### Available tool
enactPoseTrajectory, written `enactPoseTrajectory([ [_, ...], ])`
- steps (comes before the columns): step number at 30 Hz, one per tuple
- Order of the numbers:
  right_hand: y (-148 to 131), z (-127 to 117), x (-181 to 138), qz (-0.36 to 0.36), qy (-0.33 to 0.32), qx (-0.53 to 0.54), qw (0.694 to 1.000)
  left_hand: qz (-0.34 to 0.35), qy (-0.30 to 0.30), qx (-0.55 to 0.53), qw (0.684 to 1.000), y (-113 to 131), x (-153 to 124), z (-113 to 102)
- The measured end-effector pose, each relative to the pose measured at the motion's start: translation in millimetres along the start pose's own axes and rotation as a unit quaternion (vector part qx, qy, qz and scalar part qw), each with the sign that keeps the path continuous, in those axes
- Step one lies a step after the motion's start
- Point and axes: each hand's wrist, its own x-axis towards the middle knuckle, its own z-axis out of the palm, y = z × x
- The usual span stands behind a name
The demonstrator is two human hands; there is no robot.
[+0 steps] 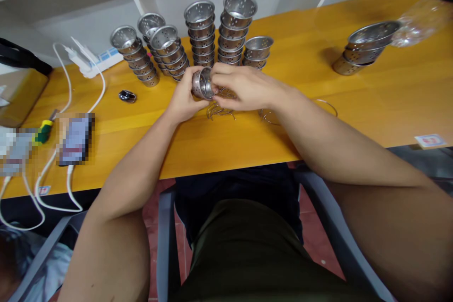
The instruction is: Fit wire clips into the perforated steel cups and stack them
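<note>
A small perforated metal cup (202, 84) lies tipped on its side in my left hand (184, 94), its mouth facing right. The fingers of that hand wrap round its wall. My right hand (244, 86) is closed in a pinch at the cup's rim; what its fingertips grip is too small and partly hidden. Beneath the right hand lies a loose heap of bent thin wires (221, 111). Just behind both hands rise several stacks of the same perforated cups (203, 33), with a shorter stack (257, 51) at their right.
At the right a leaning stack of cups (357, 49) stands by a clear plastic bottle (414, 23). A wire ring (327, 103) lies near my right forearm. On the left are a phone (76, 140), white cables, a power strip (101, 62) and a green-yellow screwdriver (44, 131).
</note>
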Motion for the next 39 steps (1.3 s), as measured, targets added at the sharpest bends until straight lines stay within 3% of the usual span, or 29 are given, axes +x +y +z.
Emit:
enactPoseTrajectory([
  [5, 6.7, 3.5, 3.8, -0.016, 0.025, 0.046, 0.999, 0.011, -0.020, -0.006, 1.000, -4.6, 5.2, 0.5],
  [9, 7.6, 14.6, 13.1, 0.031, 0.097, 0.101, 0.990, -0.001, -0.003, -0.019, 1.000, -12.3, 7.2, 3.8],
  [12, 10.2, 17.3, 22.2, 0.091, 0.172, 0.261, 0.946, -0.019, -0.007, -0.033, 0.999, -19.4, 2.1, 7.2],
  [15, 18.7, 3.7, 20.4, 0.093, 0.189, 0.388, 0.897, -0.038, 0.014, -0.038, 0.998, -34.8, -3.8, 8.4],
  [17, 26.1, -9.2, 11.8, 0.079, 0.166, 0.335, 0.924, -0.046, 0.048, -0.044, 0.997, -48.2, -4.9, 7.6],
  [19, 31.6, -17.6, 1.5, 0.068, 0.097, 0.219, 0.968, -0.052, 0.089, -0.050, 0.993, -58.8, -4.0, 6.6],
  [21, 33.1, -18.8, -5.8, 0.056, 0.028, 0.121, 0.991, -0.057, 0.114, -0.046, 0.991, -62.4, -2.9, 6.2],
  [23, 29.5, -15.4, -8.2, 0.053, 0.022, 0.073, 0.996, -0.056, 0.110, -0.040, 0.991, -58.4, -2.9, 6.6],
  [27, 13.0, -10.6, -4.0, 0.022, 0.088, 0.055, 0.994, -0.026, 0.038, -0.088, 0.995, -42.3, -3.0, 7.5],
  [31, -1.4, -14.0, -0.5, -0.045, 0.034, 0.077, 0.995, 0.023, 0.004, -0.140, 0.990, -34.2, 2.2, 8.1],
  [35, -4.3, -20.9, -0.8, -0.078, 0.012, 0.082, 0.994, 0.006, -0.002, -0.160, 0.987, -25.8, 1.6, 8.6],
  [39, 4.5, -38.7, -3.5, -0.030, -0.008, 0.044, 0.999, -0.048, -0.017, -0.176, 0.983, -15.9, -6.9, 4.9],
])
